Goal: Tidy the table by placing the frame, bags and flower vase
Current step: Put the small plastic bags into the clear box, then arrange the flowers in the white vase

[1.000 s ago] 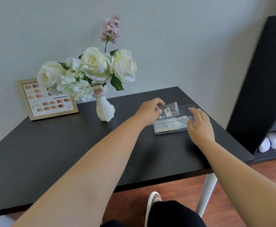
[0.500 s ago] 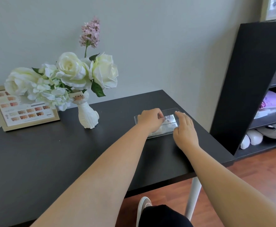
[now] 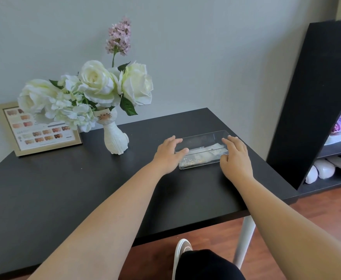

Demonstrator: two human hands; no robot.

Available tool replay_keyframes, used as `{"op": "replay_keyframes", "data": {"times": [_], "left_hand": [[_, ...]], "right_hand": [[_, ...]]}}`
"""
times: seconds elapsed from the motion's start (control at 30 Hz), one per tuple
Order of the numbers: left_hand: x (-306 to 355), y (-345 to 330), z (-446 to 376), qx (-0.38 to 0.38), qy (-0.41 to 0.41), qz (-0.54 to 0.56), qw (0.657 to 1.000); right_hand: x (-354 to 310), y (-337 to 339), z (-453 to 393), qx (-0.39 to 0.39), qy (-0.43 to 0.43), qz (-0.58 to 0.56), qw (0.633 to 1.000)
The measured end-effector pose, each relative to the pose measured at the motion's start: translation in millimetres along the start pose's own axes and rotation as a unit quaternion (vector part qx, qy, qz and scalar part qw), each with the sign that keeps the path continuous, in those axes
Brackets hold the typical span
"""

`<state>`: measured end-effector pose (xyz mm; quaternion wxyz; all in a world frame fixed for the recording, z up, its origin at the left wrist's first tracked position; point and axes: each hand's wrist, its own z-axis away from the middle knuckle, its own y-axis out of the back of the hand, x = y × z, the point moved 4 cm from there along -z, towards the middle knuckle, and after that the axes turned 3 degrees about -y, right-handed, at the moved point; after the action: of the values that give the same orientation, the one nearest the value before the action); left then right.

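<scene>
A clear plastic tray (image 3: 204,136) lies on the black table (image 3: 80,190) near its right side, with small transparent bags (image 3: 205,154) of tiny pieces inside. My left hand (image 3: 168,154) clasps the tray's left end, thumb at the front and fingers over the back rim. My right hand (image 3: 235,156) grips the right end the same way. A white cat-shaped flower vase (image 3: 116,139) with cream roses and a pink sprig stands at the back left. Behind it, a gold frame (image 3: 42,136) with a nail colour chart leans on the wall.
A tall black shelf unit (image 3: 317,93) stands right of the table, holding white and purple items. The table's right edge and white leg (image 3: 244,239) are close to the tray. A shoe and dark trouser leg show below, over wooden floor.
My left hand laid a small bag into the tray and moved to the tray's left end. My right hand shifted from the tray's front corner to its right end.
</scene>
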<state>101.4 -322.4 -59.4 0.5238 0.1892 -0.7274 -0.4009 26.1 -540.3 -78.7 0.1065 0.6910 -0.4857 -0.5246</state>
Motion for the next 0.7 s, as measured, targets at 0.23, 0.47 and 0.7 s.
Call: {"op": "replay_keyframes", "data": {"times": [0.23, 0.47, 0.7], "left_hand": [[0.5, -13.4, 9.7, 0.006, 0.007, 0.034, 0.999], [-16.8, 7.4, 26.2, 0.056, -0.002, 0.061, 0.997], [-102.7, 56.7, 89.5, 0.115, 0.036, 0.007, 0.993]], "right_hand": [[-1.1, -0.3, 0.2, -0.008, 0.002, 0.03, 1.0], [-15.3, 6.8, 9.2, 0.034, 0.075, 0.088, 0.993], [-71.1, -13.7, 47.7, 0.046, 0.335, 0.09, 0.937]]}}
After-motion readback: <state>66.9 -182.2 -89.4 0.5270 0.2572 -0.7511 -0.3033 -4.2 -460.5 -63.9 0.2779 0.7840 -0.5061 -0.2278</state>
